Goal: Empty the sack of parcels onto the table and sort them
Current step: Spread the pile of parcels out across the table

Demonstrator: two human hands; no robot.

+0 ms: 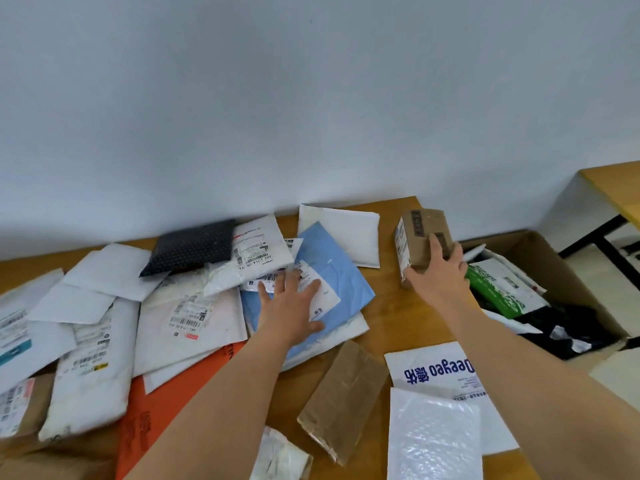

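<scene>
Several parcels lie spread over the wooden table (391,313). My left hand (291,306) rests flat, fingers apart, on a blue mailer (343,275) and its white label in the middle of the pile. My right hand (440,271) grips a small brown cardboard box (420,237), held upright near the table's right edge. Around the blue mailer are white poly bags (190,323), a black dotted mailer (194,245), an orange envelope (162,403) and a white padded mailer (346,233). No sack shows.
An open cardboard carton (561,271) right of the table holds a green-and-white bag (495,292) and dark bags. Near me lie a flat brown parcel (343,400), a white bag with blue print (436,368) and a bubble mailer (433,441). A wall runs along the back; another table (613,188) stands far right.
</scene>
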